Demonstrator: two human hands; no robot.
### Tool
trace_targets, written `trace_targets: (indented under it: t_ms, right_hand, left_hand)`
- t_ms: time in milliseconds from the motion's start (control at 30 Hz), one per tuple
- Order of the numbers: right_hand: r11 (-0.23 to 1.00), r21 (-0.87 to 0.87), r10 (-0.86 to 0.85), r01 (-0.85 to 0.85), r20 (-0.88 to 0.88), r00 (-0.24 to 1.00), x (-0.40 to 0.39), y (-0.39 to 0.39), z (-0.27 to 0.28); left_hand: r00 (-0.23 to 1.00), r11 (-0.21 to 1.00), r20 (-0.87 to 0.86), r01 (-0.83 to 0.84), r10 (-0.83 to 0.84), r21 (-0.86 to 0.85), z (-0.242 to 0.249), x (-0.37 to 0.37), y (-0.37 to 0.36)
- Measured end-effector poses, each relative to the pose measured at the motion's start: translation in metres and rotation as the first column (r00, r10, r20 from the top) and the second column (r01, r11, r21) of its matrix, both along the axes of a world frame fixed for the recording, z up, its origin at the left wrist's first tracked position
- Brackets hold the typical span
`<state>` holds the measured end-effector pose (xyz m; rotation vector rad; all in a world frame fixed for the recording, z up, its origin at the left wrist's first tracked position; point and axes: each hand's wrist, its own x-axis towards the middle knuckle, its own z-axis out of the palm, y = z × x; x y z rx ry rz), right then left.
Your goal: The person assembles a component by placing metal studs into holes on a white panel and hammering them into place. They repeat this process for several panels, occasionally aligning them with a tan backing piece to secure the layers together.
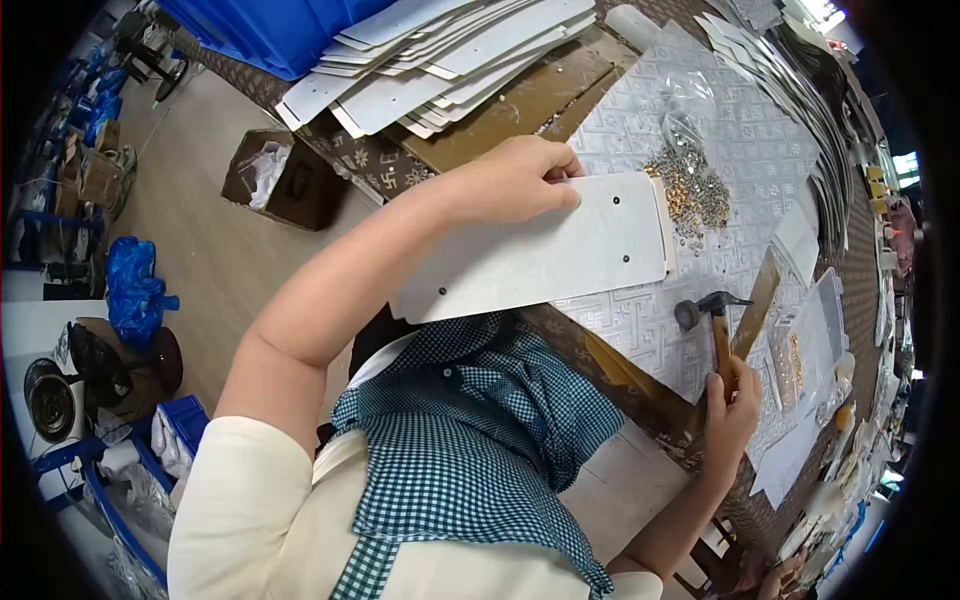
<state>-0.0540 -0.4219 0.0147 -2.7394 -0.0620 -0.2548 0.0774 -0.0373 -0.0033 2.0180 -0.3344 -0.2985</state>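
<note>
My left hand (530, 180) grips the upper edge of a flat white panel (540, 250), thumb on its face and fingers curled over the edge. The panel has small dark round holes or fittings near its ends. It lies partly over the table edge, in front of my checked apron. My right hand (735, 410) is wrapped round the wooden handle of a hammer (716, 310), whose dark metal head points away from me over the table. Close to the panel's far end is a pile of small gold and silver metal pieces (690, 195).
A stack of similar white panels (440, 60) stands at the back beside a blue crate (265, 30). More dark and white sheets (790, 90) are stacked at the right. A clear plastic box (810, 340) lies near the hammer. On the floor stands an open cardboard box (290, 185).
</note>
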Motion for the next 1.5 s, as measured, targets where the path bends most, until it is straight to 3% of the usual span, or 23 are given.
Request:
trace_targets:
  t_ms: [67,167,200,233,267,367,433,467,533,633,733,900,967,1033,1133,1267,1367,1500]
  right_hand:
    - [0.992,-0.128,0.024,0.005,0.224,0.974,0.004,0.004,-0.004]
    - [0.976,0.208,-0.004,-0.059,0.292,0.956,0.003,0.014,-0.010]
    - [0.969,0.188,0.067,-0.162,0.429,0.901,0.005,0.020,-0.018]
    - [0.961,0.197,0.091,-0.195,0.441,0.893,0.006,0.031,-0.017]
    - [0.953,0.200,0.117,-0.228,0.453,0.884,0.006,0.043,-0.015]
    - [0.915,0.330,0.080,-0.233,0.418,0.905,0.004,0.066,-0.027]
    - [0.901,0.366,0.097,-0.234,0.357,0.929,0.004,0.065,-0.040]
    - [0.905,0.351,0.084,-0.239,0.404,0.911,0.005,0.068,-0.037]
    - [0.899,0.390,0.050,-0.201,0.364,0.930,0.004,0.067,-0.040]
    - [0.909,0.387,0.031,-0.155,0.309,0.951,0.002,0.063,-0.044]
    - [0.914,0.381,0.031,-0.140,0.277,0.960,0.004,0.064,-0.041]
    - [0.916,0.371,0.039,-0.151,0.294,0.955,0.005,0.066,-0.040]
    - [0.913,0.381,0.027,-0.150,0.310,0.950,0.006,0.069,-0.039]
    - [0.917,0.378,-0.002,-0.126,0.322,0.947,0.006,0.068,-0.041]
    - [0.914,0.393,-0.041,-0.097,0.328,0.944,0.006,0.067,-0.041]
    - [0.905,0.413,-0.047,-0.105,0.342,0.939,0.006,0.072,-0.030]
    - [0.898,0.427,-0.064,-0.104,0.362,0.930,0.006,0.080,-0.016]
    - [0.886,0.453,-0.105,-0.096,0.397,0.912,0.008,0.070,-0.038]
  left_hand:
    - [0.998,0.990,-0.050,-0.050,0.044,-0.129,-0.003,0.005,0.005]
    - [0.991,0.962,-0.124,-0.071,0.039,-0.263,-0.003,-0.003,0.007]
    - [0.990,0.930,-0.141,-0.046,-0.007,-0.366,-0.015,-0.006,0.007]
    - [0.995,0.975,-0.090,0.017,-0.038,-0.221,-0.013,-0.007,0.010]
    - [0.980,0.964,-0.185,0.019,-0.070,-0.266,-0.007,-0.012,0.010]
    - [0.987,0.871,-0.099,-0.157,0.125,-0.466,0.027,-0.008,0.017]
    - [0.922,0.781,-0.224,-0.388,0.317,-0.489,0.094,0.004,0.041]
    - [0.881,0.716,-0.067,-0.423,0.468,-0.555,0.114,0.021,0.056]
    - [0.733,0.541,0.140,-0.344,0.666,-0.767,0.159,0.066,0.114]
    - [0.581,0.375,0.156,-0.278,0.799,-0.884,0.210,0.098,0.183]
    - [0.602,0.389,0.078,-0.407,0.795,-0.826,0.209,0.084,0.182]
    - [0.813,0.679,0.197,-0.295,0.548,-0.672,0.159,0.015,0.089]
    - [0.863,0.833,0.425,0.010,0.272,-0.553,0.159,-0.015,0.050]
    - [0.764,0.902,0.644,0.305,-0.039,-0.307,0.177,-0.047,0.020]
    - [0.511,0.714,0.796,0.684,-0.324,-0.149,0.209,-0.075,-0.019]
    - [0.347,0.467,0.812,0.878,-0.469,-0.106,0.206,-0.100,-0.057]
    - [0.309,0.358,0.802,0.925,-0.511,-0.129,0.199,-0.101,-0.066]
    - [0.402,0.313,0.748,0.911,-0.529,-0.268,0.193,-0.078,-0.061]
